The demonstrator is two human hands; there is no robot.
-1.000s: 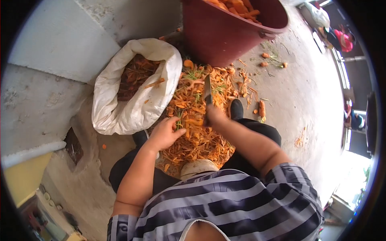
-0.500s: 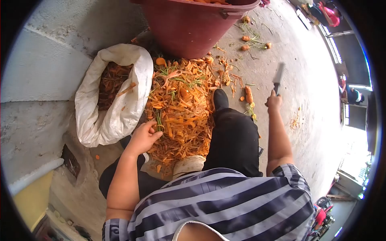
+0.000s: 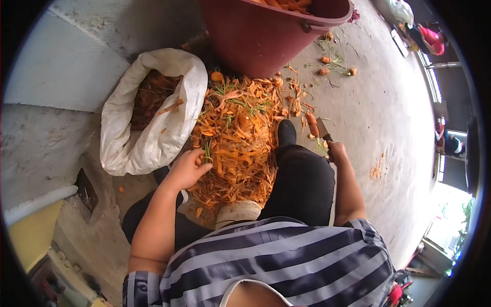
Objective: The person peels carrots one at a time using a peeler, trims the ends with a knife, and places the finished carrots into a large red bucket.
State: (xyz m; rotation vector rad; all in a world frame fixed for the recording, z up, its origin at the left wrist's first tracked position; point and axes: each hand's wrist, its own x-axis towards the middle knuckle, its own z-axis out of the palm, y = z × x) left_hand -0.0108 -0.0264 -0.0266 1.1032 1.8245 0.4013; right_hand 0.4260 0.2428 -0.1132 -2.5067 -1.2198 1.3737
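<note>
My right hand (image 3: pixel 337 152) is wrapped round the dark handle of a knife (image 3: pixel 322 129). The blade lies against or just beside a carrot (image 3: pixel 312 125) on the floor, right of my boot (image 3: pixel 286 134). My left hand (image 3: pixel 190 168) pinches a small piece with green stems (image 3: pixel 207 153) over the left edge of a large heap of orange peelings (image 3: pixel 240 163). A white sack (image 3: pixel 178 130), its rim rolled down, stands left of the heap with brown-orange peelings inside.
A big dark red tub (image 3: pixel 255 41) holding orange pieces stands beyond the heap. Several carrots with stems (image 3: pixel 325 60) lie on the floor to its right. A wall (image 3: pixel 46 66) rises at the left. A person in pink (image 3: pixel 433 41) is far off at the upper right.
My right hand has swung the knife left and down, from over the bare floor to the carrot. My left hand has barely moved and keeps the green-stemmed piece. The view has shifted slightly.
</note>
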